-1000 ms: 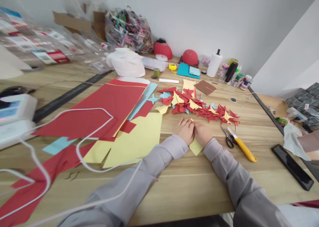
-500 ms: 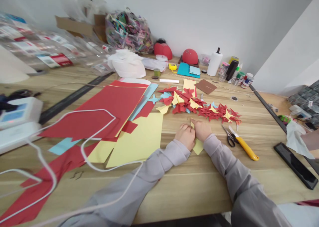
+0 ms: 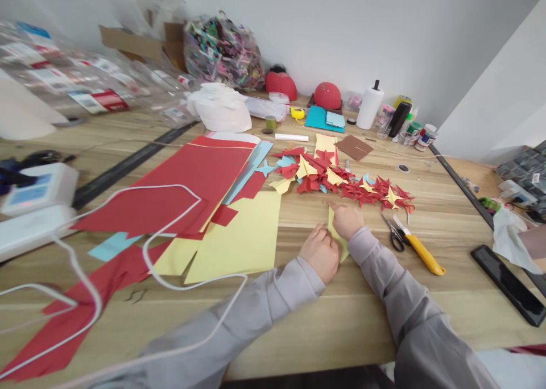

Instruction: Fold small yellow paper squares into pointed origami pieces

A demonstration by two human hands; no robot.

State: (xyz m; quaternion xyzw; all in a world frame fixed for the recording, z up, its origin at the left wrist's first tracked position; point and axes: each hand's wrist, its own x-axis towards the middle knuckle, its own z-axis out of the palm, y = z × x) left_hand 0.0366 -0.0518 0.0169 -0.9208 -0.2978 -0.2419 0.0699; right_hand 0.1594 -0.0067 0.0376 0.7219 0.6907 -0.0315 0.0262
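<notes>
Grip: my left hand (image 3: 319, 253) and right hand (image 3: 347, 221) lie against the yellow strip (image 3: 340, 240); pinched or loose, I cannot tell. Likely light, easily creased; I'd hold its edges.

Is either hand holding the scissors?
No: the scissors lie beside the yellow cutter; left hand and right hand are at the small yellow paper.

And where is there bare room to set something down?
Bare wood shows between the yellow-handled cutter and the black slab, and between the forearms. It's crowded on the left with paper sheets, and beyond the hands with folded paper shapes.
</notes>
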